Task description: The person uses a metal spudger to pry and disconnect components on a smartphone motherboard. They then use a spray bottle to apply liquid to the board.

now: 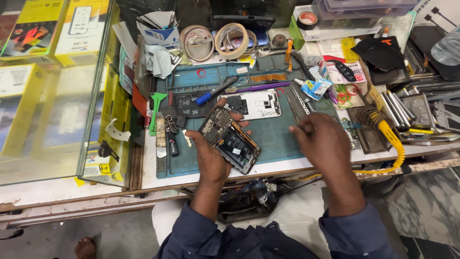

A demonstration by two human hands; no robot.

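Observation:
My left hand point(211, 156) grips an opened phone point(230, 139) with its back off, boards and battery showing, tilted over the blue-green work mat point(273, 132). My right hand point(320, 139) rests palm down on the mat's right side, its fingertips at a thin metal tool point(299, 103); whether the fingers pinch it I cannot tell. A white phone back panel point(256, 104) lies on the mat just beyond the phone. A blue-handled screwdriver point(215, 90) lies farther back.
A yellow-handled soldering iron point(385, 132) and its cord sit to the right. Tape rolls point(215, 41) stand at the back. A green pry tool point(155, 108) and keys lie to the left, beside a glass case with yellow boxes point(57, 86). Clutter of parts fills the right side.

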